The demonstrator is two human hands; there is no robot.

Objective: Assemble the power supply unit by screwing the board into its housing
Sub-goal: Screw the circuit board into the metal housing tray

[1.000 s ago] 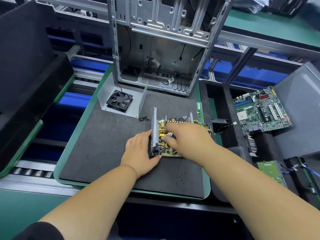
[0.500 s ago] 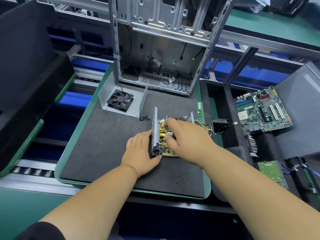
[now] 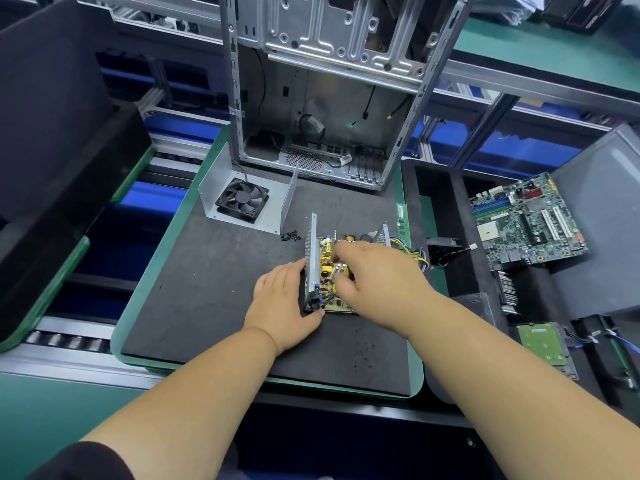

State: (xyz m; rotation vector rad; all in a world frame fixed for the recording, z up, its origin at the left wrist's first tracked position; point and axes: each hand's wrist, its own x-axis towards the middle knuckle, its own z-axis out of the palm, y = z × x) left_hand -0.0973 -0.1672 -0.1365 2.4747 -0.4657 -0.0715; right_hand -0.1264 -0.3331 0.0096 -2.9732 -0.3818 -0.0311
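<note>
Closest in, the power supply housing [image 3: 313, 249] sits mid-mat on the black foam work mat [image 3: 214, 292], with the board [image 3: 327, 271] lying inside it between its two upright metal walls. The left hand [image 3: 282, 301] braces the housing's left wall from outside, thumb hooked round the near corner. The right hand [image 3: 377, 275] reaches in over the board, thumb and forefinger pinched together; can't tell what's between them. It hides most of the board. A small pile of black screws [image 3: 290, 236] lies just beyond, then the fan cover [image 3: 242, 200], then the empty PC case [image 3: 325, 88] standing upright. A motherboard [image 3: 526, 221] lies off right.
</note>
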